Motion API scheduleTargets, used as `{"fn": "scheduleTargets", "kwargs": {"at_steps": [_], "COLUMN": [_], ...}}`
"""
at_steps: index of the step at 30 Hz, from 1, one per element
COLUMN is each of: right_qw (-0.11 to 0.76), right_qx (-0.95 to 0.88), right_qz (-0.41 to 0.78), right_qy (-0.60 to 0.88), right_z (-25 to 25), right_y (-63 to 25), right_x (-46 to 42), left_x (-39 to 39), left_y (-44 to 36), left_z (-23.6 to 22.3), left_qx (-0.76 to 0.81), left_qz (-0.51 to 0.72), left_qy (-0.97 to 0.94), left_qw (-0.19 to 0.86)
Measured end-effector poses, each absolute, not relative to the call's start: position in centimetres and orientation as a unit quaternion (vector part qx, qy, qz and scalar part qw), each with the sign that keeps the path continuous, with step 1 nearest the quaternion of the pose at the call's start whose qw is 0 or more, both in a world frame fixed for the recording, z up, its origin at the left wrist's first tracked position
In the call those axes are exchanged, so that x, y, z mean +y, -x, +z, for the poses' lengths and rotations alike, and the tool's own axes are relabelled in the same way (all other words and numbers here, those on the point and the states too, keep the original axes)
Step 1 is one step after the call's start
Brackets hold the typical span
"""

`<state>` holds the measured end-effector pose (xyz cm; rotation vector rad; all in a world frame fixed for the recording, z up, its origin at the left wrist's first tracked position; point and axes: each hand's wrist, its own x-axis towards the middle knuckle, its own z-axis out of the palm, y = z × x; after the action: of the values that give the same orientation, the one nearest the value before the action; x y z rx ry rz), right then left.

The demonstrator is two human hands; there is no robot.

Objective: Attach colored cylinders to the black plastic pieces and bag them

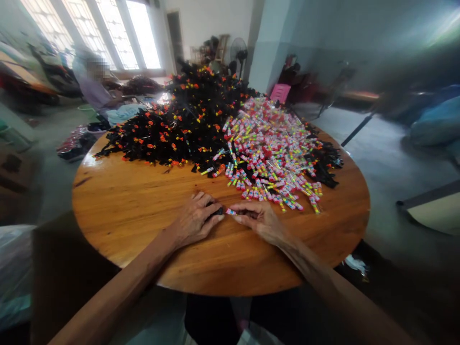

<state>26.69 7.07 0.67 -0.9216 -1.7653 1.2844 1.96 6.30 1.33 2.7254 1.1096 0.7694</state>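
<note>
My left hand (197, 219) rests on the round wooden table (136, 211) with its fingers pinched on a small black piece (219, 211). My right hand (258, 219) lies just to its right, its fingers closed on a small pink and white tube (230, 212). The tube's end meets the black piece between the two hands. Behind the hands lies a wide heap of pink, white and green tubes (273, 148). A taller pile of black pieces with orange and yellow bits (187, 115) fills the table's far left.
Another person (96, 86) sits beyond the table at the far left, near the bright windows. A pink stool (280, 92) and a standing fan (238, 51) are at the back. A white bag (14, 273) lies on the floor at my left.
</note>
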Motion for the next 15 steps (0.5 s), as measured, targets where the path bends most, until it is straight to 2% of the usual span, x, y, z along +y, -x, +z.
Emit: {"fn": "scheduleTargets", "kwargs": {"at_steps": [15], "right_qw": [0.323], "right_qx": [-0.661], "right_qz": [0.556], "right_qy": [0.387], "right_z": [1.41], "right_y": [-26.44], "right_x": [6.86], "left_x": [6.23], "left_y": [-2.42], "left_z": [0.47], "left_qx": [0.369], "left_qz": [0.243], "left_qy": [-0.897], "left_qw": [0.010]}}
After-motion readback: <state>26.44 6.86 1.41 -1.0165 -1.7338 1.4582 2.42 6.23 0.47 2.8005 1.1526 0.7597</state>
